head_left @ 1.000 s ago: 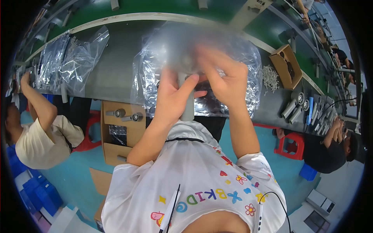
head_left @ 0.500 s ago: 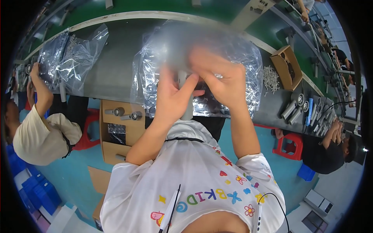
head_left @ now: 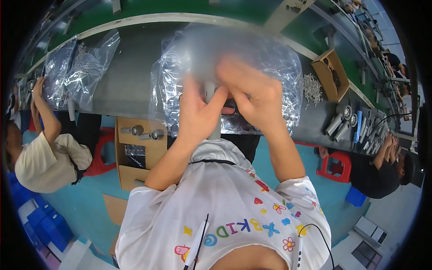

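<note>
Still mid-handling, clasping grey handle (head_left: 215,131) in left hand (head_left: 198,110), now curling right hand (head_left: 253,92) tighter beside it, cannot tell around what.

Left hand (head_left: 197,110) gripping grey handle (head_left: 215,131); right hand (head_left: 255,92) close by, partly blurred; clear plastic (head_left: 286,96) beneath

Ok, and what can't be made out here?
Head view:
Left hand and right hand: finger ends lost in blur.
Grey handle: upper end hidden by blur, middle by the left hand.
Clear plastic: what lies beneath masked by glare.
Pale parts: too small to identify.
</note>
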Tool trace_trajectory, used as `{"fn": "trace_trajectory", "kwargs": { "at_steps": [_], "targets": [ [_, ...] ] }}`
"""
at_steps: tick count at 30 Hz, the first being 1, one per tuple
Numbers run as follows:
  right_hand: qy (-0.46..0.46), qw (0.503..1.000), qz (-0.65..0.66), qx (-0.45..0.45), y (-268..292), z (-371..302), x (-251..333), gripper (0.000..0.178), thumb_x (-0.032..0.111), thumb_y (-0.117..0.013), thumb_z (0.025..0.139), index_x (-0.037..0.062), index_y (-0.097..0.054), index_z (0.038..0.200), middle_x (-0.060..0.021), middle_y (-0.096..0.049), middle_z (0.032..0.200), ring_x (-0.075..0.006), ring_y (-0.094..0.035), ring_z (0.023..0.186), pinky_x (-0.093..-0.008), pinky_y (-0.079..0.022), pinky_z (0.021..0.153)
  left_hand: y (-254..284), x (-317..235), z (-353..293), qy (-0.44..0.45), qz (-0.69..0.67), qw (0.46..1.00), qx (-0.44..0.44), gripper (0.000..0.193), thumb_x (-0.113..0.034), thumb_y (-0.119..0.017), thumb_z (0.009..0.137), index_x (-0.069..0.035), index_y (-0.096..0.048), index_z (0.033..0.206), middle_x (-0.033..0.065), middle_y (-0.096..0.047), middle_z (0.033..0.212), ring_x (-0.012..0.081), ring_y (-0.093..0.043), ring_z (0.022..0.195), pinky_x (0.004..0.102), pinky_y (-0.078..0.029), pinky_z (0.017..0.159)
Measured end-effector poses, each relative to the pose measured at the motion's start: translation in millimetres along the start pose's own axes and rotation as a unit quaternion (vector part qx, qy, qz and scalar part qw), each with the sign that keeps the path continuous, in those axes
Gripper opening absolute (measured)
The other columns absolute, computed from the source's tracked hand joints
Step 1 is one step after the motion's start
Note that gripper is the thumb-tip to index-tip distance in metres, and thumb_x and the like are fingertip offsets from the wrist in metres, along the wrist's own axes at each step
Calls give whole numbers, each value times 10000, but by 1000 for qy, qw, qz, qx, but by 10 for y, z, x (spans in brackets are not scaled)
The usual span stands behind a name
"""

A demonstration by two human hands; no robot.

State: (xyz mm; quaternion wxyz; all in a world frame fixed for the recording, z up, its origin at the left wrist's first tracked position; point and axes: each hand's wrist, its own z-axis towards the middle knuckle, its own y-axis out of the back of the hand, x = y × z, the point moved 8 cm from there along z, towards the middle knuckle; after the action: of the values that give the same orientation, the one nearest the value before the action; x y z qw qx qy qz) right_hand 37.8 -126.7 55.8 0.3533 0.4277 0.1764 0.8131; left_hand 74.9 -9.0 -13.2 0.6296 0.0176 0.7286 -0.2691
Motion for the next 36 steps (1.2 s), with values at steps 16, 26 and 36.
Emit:
{"fn": "trace_trajectory", "kwargs": {
  "at_steps": [16, 26, 36],
  "targets": [
    [14, 996, 18, -88, 195, -20, 177, 366, -24, -693, 780, 38, -753, 1135, -133, -767, 1014, -285, -733, 1020, -364, -605, 820, -10, -1, 7, 65, -77, 992, 72, 519, -165, -652, 975, -33, -406, 1413, 148, -572, 1288, 258, -704, 967, 321, -646, 653],
    [-37, 980, 155, -121, 284, -47, -100, 249, 21, -716, 865, 37, -751, 1111, -114, -757, 1028, -217, -716, 899, -302, -566, 782, -94, 233, 39, 180, -206, 956, 105, 501, -432, -443, 1059, -55, -449, 1389, 148, -601, 1244, 290, -731, 874, 335, -623, 537],
    [88, 817, 568, -32, 1164, 271, 691, 475, 232, -562, 957, 153, -302, 567, 35, -347, 509, -108, -269, 403, -289, -196, 443, -146, 272, 73, 161, -165, 970, 72, 433, -376, -499, 1060, -48, -499, 1343, 127, -613, 1159, 238, -722, 785, 296, -564, 458]
  ]
}}
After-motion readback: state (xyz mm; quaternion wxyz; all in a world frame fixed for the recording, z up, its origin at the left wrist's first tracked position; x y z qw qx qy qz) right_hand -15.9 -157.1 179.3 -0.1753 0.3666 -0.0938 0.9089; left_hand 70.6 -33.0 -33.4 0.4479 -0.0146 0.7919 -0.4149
